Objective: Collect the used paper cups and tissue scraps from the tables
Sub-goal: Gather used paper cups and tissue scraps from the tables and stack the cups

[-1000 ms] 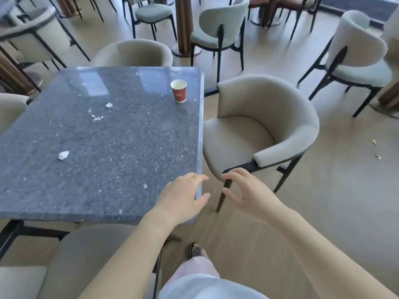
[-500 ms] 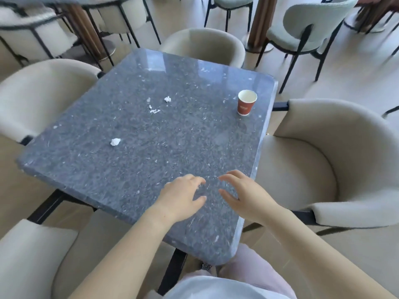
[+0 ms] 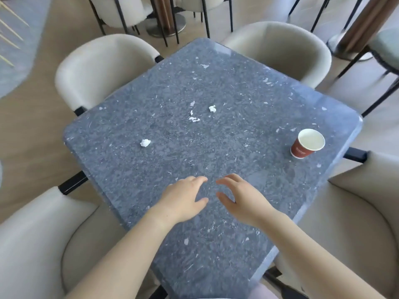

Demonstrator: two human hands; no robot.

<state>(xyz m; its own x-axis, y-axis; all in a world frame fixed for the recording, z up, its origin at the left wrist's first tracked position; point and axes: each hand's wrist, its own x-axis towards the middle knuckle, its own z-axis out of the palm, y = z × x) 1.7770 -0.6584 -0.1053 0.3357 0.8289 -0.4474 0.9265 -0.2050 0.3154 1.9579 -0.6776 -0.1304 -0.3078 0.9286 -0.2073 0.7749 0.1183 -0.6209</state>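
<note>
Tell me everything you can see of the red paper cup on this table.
The paper cup is red outside with a faint pale print on its side, white inside, with a thin white rim. It stands upright and looks empty. It sits on the grey speckled table near its right-hand edge. Only the table touches it; the left hand and right hand hover apart from it.

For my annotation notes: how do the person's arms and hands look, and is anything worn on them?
The left forearm and right forearm are bare to the frame edge; no sleeves show. The left hand and right hand wear no gloves; no ring, watch or bracelet is visible.
</note>
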